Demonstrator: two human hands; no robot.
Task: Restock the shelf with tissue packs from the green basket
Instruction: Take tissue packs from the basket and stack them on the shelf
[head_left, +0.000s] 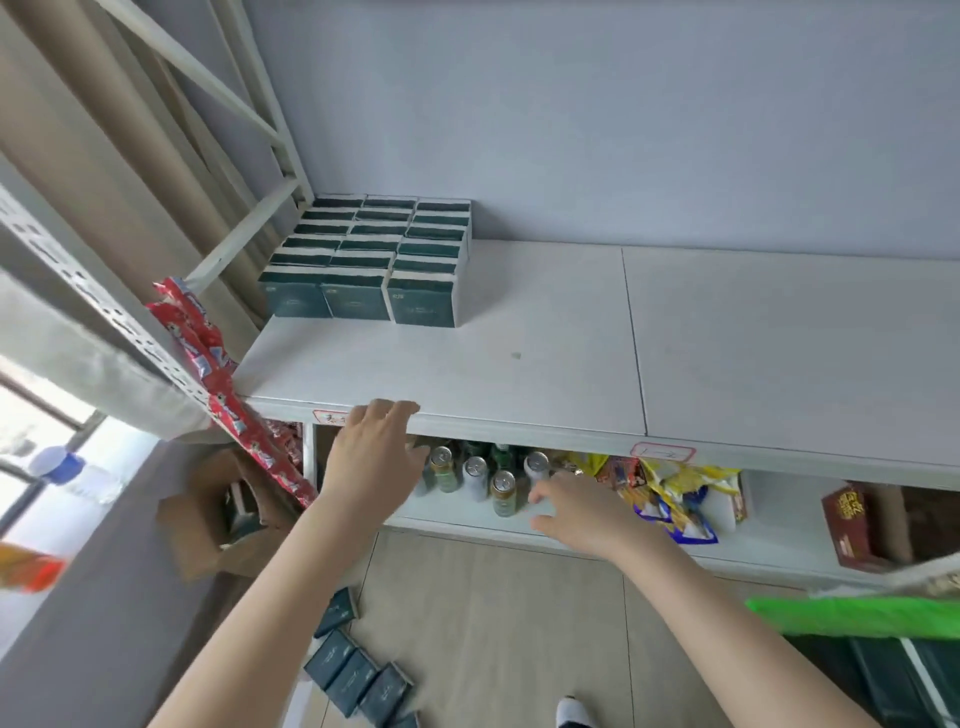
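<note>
1. A white shelf (519, 364) is backed by a pale wall; tissue packs (374, 249) are stacked at its back left corner.
2. Loose packs (358, 680) are noted on the floor.
3. Left hand (374, 457) is laid, fingers straight, on the front edge; right hand (587, 514) is spread, empty.
4. Green basket (857, 616) sits far right.
5. Packs are judged light, soft, slick-wrapped; best pinched across the narrow sides.

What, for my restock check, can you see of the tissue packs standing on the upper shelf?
The tissue packs are dark green with white edges, wrapped in what looks like plastic film. They stand upright, pressed together in three neat columns several deep, forming one block at the back-left corner of the white shelf. Nothing rests on them.
</note>
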